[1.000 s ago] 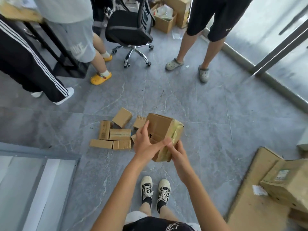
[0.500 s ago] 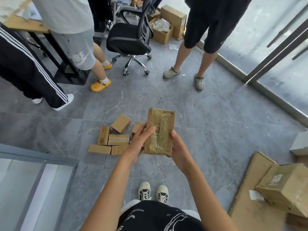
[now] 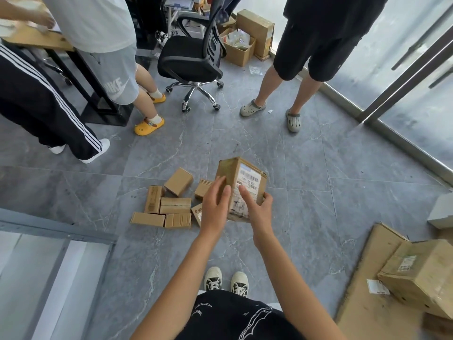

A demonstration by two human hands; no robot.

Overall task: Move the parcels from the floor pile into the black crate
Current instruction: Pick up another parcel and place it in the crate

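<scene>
1. Parcel (image 3: pixel 229 171), a brown carton, is held mid-frame above the floor. The right hand (image 3: pixel 260 209) wraps its right edge, and the left hand (image 3: pixel 215 206) lays fairly straight fingers on its left face.
2. Its white shipping label (image 3: pixel 250 179) shows barcodes, but the text is too small to read.
3. The floor pile (image 3: pixel 175 206) of small cartons lies just left of the held parcel.
4. In the upper left of the frame, grey shorts (image 3: pixel 117 77) read "NIKE".

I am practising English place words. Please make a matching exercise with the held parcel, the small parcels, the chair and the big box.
1 labelled parcel
2 small parcels
3 chair
4 big box

a on flat cardboard
b black, on wheels
c between left hand and right hand
d piled on the floor

Pairs: 1-c, 2-d, 3-b, 4-a
</scene>
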